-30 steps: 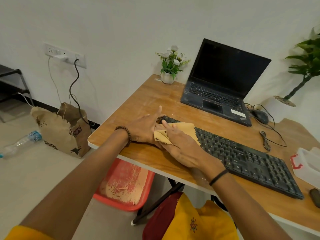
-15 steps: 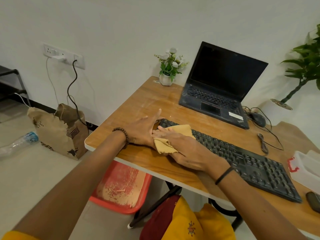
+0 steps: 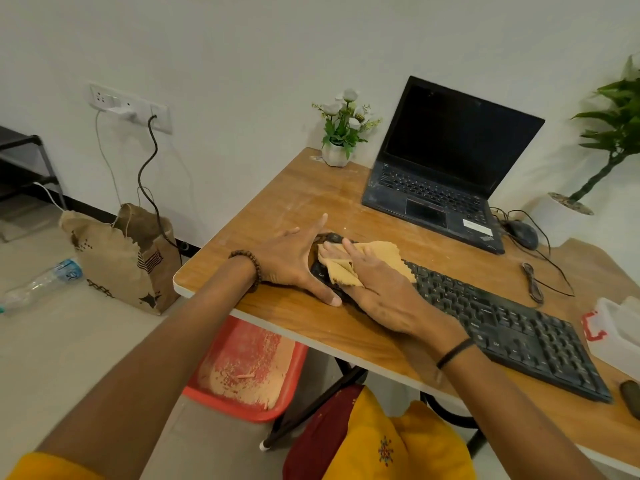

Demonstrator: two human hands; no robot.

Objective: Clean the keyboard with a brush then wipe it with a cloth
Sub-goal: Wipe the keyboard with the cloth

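Soft, even indoor light; sharp focus; wide-angle bowing at edges.

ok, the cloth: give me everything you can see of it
The cloth is thin, tan-yellow fabric with zigzag-cut edges, rumpled and partly folded over. It lies on the left end of the black keyboard, pressed down by the right hand, whose straight fingers lie across it. One folded corner sticks out toward the left hand, which rests at the keyboard's end.
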